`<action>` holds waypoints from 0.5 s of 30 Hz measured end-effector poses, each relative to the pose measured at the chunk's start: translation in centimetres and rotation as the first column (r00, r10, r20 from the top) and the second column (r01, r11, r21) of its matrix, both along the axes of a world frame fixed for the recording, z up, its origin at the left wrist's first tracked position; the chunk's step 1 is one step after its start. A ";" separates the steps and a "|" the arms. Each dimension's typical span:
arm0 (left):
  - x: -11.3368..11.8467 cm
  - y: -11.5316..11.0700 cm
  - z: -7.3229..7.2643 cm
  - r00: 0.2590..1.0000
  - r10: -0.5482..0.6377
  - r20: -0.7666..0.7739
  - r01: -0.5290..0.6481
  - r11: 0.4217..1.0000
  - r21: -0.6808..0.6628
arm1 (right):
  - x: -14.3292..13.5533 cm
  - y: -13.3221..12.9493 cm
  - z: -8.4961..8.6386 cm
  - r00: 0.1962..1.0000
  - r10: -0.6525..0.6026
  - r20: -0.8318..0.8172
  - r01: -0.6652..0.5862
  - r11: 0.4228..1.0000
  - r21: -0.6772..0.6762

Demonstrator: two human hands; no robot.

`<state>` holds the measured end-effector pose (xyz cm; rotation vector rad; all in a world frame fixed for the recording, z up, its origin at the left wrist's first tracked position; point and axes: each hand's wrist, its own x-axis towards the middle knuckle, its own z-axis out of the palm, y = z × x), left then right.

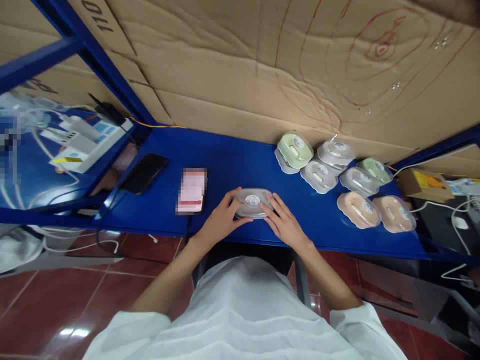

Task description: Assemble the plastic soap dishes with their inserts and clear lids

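Note:
A grey oval plastic case (253, 211) with a clear lid and a round white sticker lies on the blue table in front of me. My left hand (225, 212) grips its left end, the thumb along the near side and the fingers around the far edge and top. From the right, my right hand (282, 219) holds the other end, fingertips resting on the lid and rim. What is inside the case I cannot make out.
To the right stand green cases (295, 150), grey cases (319, 175) and peach cases (359, 210), some stacked. A lit phone (192, 191) with a cable and a dark phone (145, 173) lie to the left. Cardboard (225, 65) walls the back; a blue frame post (101, 60) rises at left.

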<state>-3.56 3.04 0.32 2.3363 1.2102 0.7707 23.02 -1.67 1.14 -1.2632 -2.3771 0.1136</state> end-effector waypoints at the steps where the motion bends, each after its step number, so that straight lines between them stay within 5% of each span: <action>1: -0.3 0.6 0.4 1.000 -0.015 -0.012 0.015 1.000 -0.010 | 0.1 0.4 0.4 1.000 0.018 0.005 -0.018 1.000 -0.011; 4: -1.2 3.6 1.9 0.994 -0.070 -0.088 0.068 0.997 -0.025 | 1.2 3.4 2.1 0.999 -0.012 0.034 0.011 1.000 0.025; 6: -1.8 6.5 3.2 0.982 -0.071 -0.177 0.066 0.997 -0.034 | 2.7 6.8 3.5 0.980 -0.196 0.037 0.191 0.976 0.107; 10: -2.8 12.7 5.3 0.939 -0.040 -0.343 0.029 0.999 -0.038 | 5.5 13.5 5.7 0.836 -0.547 0.045 0.538 0.833 0.130; 12: -3.4 15.2 5.7 0.937 -0.039 -0.346 0.021 0.998 -0.057 | 6.1 15.0 6.2 0.820 -0.570 0.056 0.565 0.821 0.083; 15: -4.5 17.6 5.4 0.963 -0.050 -0.267 0.020 0.993 -0.114 | 5.6 14.4 6.0 0.885 -0.464 0.028 0.461 0.883 0.086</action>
